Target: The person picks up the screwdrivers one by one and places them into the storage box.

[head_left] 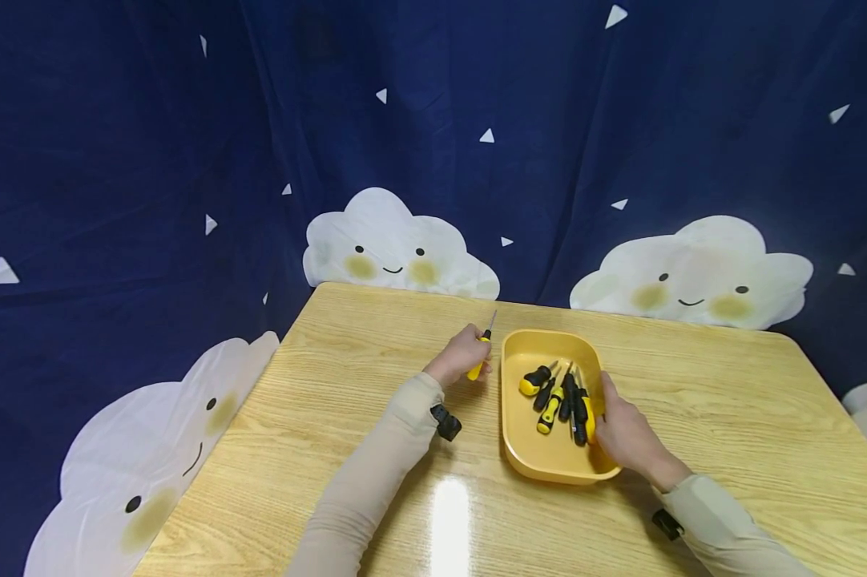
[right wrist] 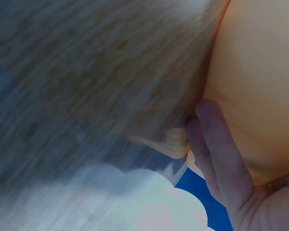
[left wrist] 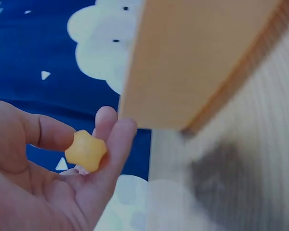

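Observation:
My left hand [head_left: 462, 354] holds a screwdriver [head_left: 475, 371] with a yellow handle, its metal shaft pointing away towards the table's far edge. In the left wrist view the lobed handle end [left wrist: 85, 151] sits between thumb and fingers. Just right of that hand stands a yellow plastic bin [head_left: 542, 458]. Several black-and-yellow screwdrivers [head_left: 550, 412] lie in it, one of them a stubby one [head_left: 530, 384]. My right hand [head_left: 630, 433] grips the bin's right wall, thumb on the inside. Fingers [right wrist: 220, 144] press the outer wall [right wrist: 260, 82] in the right wrist view.
Bin and hands are over a light wooden table [head_left: 722, 417]. Behind and to the left hangs a dark blue curtain [head_left: 433, 144] with white triangles and smiling clouds [head_left: 397, 240]. A black wrist camera [head_left: 445, 422] is strapped to the left sleeve.

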The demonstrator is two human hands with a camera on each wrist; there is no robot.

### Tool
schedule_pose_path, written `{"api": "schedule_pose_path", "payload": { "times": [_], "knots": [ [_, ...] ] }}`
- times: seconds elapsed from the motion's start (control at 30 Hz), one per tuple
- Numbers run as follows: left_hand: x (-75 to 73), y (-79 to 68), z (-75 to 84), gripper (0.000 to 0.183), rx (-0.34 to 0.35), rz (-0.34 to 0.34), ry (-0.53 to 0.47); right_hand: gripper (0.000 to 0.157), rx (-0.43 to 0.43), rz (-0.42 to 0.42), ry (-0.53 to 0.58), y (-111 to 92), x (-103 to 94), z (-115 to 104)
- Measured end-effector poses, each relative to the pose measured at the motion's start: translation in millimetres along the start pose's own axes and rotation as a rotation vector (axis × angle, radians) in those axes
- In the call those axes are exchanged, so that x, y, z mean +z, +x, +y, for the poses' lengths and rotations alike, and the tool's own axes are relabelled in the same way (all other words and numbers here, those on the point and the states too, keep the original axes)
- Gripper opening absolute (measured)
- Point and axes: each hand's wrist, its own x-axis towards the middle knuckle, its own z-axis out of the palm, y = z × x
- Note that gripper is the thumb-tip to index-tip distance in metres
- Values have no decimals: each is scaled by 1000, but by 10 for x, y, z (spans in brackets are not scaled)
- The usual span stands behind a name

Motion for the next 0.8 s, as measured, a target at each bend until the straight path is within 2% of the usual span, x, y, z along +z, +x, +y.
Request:
{"api": "schedule_pose_path", "payload": {
  "times": [0.17, 0.3, 0.5, 0.7, 0.8],
  "knots": [
    [85, 7, 119, 30, -7, -32, -98, 69, 2, -4, 2, -3, 4, 2],
    [159, 14, 189, 40, -29, -62, -107, 69, 2, -7, 4, -4, 5, 5],
    [304, 28, 278, 39, -30, -74, -94, 71, 6, -20, 7, -3, 3, 10],
    [482, 23, 363, 41, -12, -59, -142, 71, 9, -23, 7, 2, -2, 8],
    [570, 26, 383, 35, -4, -48, -161, 71, 12, -21, 9, 8, 0, 11]
  ]
}}
